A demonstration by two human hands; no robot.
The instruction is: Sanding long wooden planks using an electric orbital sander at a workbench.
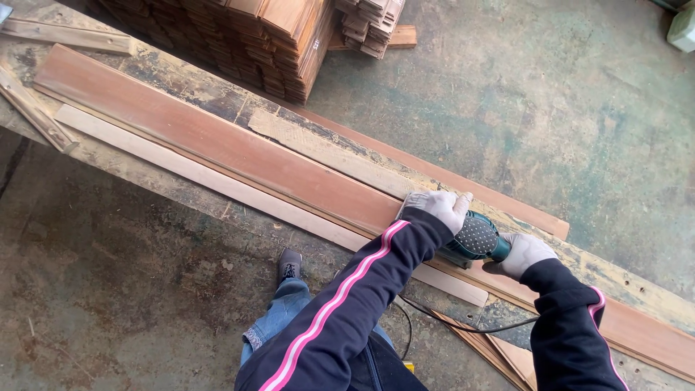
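Reddish-brown board (217, 141) lies lengthwise on the tabletop (181, 190); your green sander (474, 239) sits near its right end. Your left hand (439, 208) presses on top, your right hand (523, 253) closes its grip around the rear. By the look of it, the long stretch leftward is left to work.

Single head view, worn high, looking steeply down. Close over both arms at bottom centre; long table (152, 177) running diagonally from upper left to lower right; concrete floor (550, 101) beyond and beneath, plank stack (246, 40) at top edge.
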